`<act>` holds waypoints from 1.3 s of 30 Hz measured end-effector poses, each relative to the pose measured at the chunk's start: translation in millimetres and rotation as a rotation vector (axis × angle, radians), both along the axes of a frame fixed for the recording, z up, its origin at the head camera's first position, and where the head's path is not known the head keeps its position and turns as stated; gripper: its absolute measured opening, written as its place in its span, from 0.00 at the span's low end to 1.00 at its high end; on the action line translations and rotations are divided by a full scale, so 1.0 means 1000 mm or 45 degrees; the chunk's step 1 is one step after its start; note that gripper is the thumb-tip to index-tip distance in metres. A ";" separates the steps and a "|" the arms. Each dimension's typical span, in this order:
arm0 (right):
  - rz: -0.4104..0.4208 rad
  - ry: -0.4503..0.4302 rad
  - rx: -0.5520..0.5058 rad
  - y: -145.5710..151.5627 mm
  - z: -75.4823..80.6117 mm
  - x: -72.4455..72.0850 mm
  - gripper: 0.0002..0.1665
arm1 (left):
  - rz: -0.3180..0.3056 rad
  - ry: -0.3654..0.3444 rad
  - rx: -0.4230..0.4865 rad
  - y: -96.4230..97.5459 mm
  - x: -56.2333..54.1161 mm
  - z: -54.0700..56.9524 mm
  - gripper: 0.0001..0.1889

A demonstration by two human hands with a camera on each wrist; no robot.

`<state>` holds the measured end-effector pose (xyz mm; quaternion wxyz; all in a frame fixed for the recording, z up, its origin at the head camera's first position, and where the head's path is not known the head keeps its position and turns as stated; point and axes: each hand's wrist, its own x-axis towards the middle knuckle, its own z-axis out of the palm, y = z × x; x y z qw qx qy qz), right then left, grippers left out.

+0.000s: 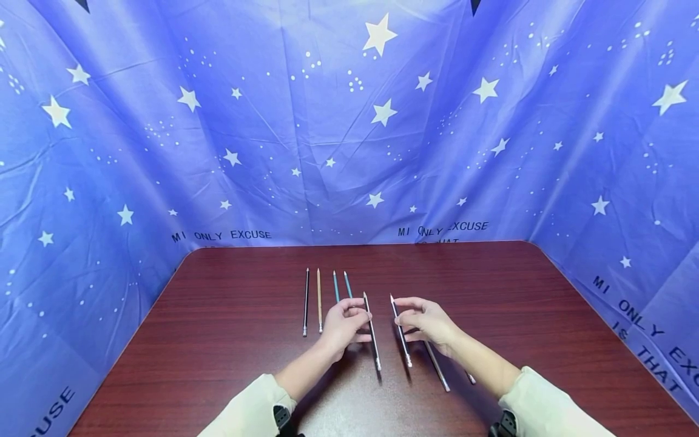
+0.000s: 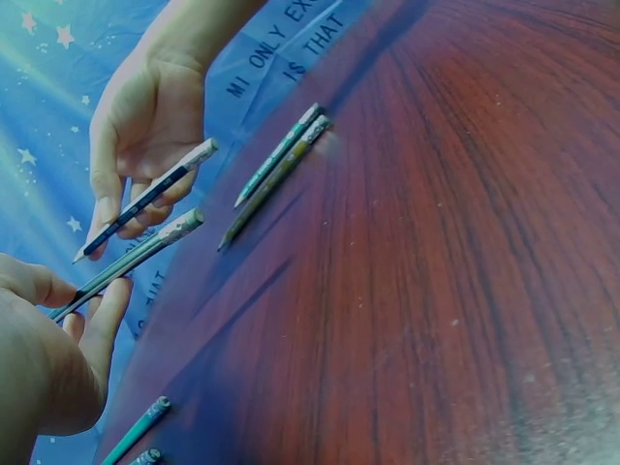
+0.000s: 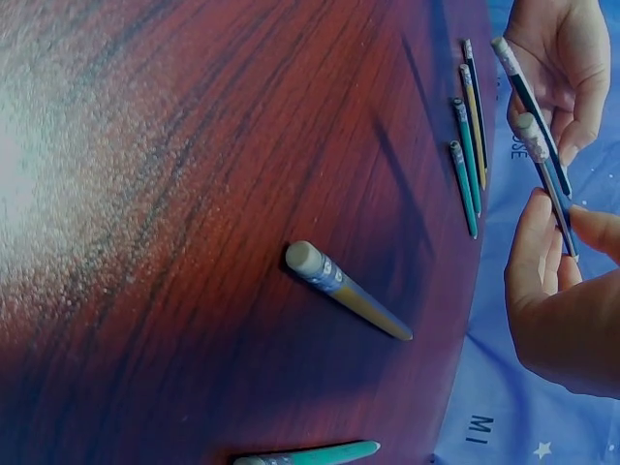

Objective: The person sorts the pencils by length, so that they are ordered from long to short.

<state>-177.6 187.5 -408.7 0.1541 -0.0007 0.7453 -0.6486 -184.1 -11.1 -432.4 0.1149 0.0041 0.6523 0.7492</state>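
My left hand pinches a dark pencil between thumb and fingers, its tip pointing away and its white eraser end toward me. Opposite it, my right hand holds another dark pencil in the same way. Both pencils are raised off the table, with shadows below, as the left wrist view shows. A small gap separates them in the head view. Left of my left hand lie a black pencil, a yellow pencil and two blue-green pencils, the latter partly hidden by that hand.
Beneath my right forearm, a yellowish pencil and a green pencil lie on the dark red wooden table. A blue star-patterned cloth hangs around the table's back and sides.
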 end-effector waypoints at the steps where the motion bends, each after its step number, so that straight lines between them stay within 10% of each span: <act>1: -0.006 -0.002 0.002 0.000 0.000 0.000 0.33 | 0.002 0.004 -0.002 0.000 -0.001 0.000 0.23; 39: -0.001 -0.025 -0.030 -0.001 0.005 -0.001 0.34 | 0.244 0.119 -0.227 0.016 -0.080 -0.003 0.16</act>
